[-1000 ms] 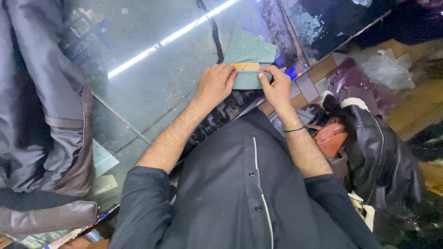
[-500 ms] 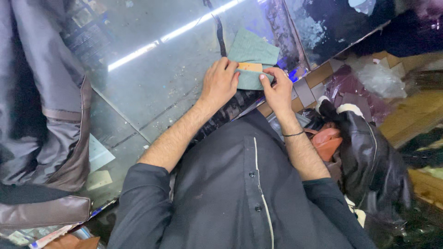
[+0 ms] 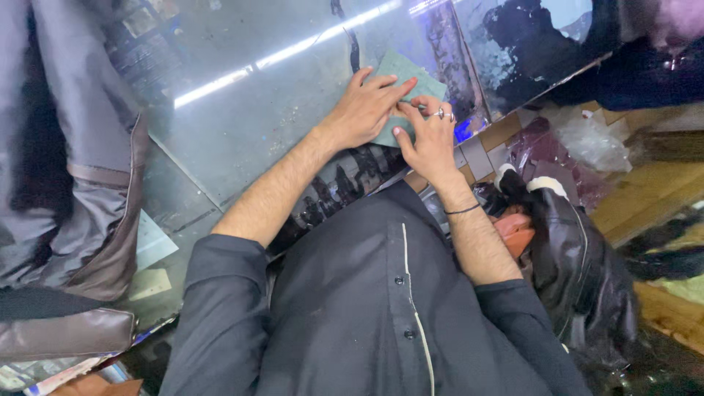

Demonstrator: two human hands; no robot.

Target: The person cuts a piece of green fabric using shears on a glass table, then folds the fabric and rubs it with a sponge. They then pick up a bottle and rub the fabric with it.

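Note:
A grey-green sheet of material (image 3: 400, 72) lies flat on a glass counter top (image 3: 242, 125). My left hand (image 3: 363, 110) rests palm down on the sheet, fingers spread over its middle. My right hand (image 3: 429, 136), with rings and a dark wristband, presses on the sheet's near right part, fingertips touching those of the left hand. The small tan strip seen earlier is hidden under the hands. My black buttoned shirt fills the lower middle of the view.
A grey-brown leather jacket (image 3: 66, 169) lies on the counter at left. A dark leather jacket (image 3: 579, 271) and an orange-red item (image 3: 517, 231) sit at lower right. Clear plastic wrap (image 3: 587, 139) lies on wooden shelving at right. Dark material (image 3: 543, 44) covers the counter's far right.
Both hands have closed in over the green sheet, covering the tan strip that was held between them. The view has shifted slightly.

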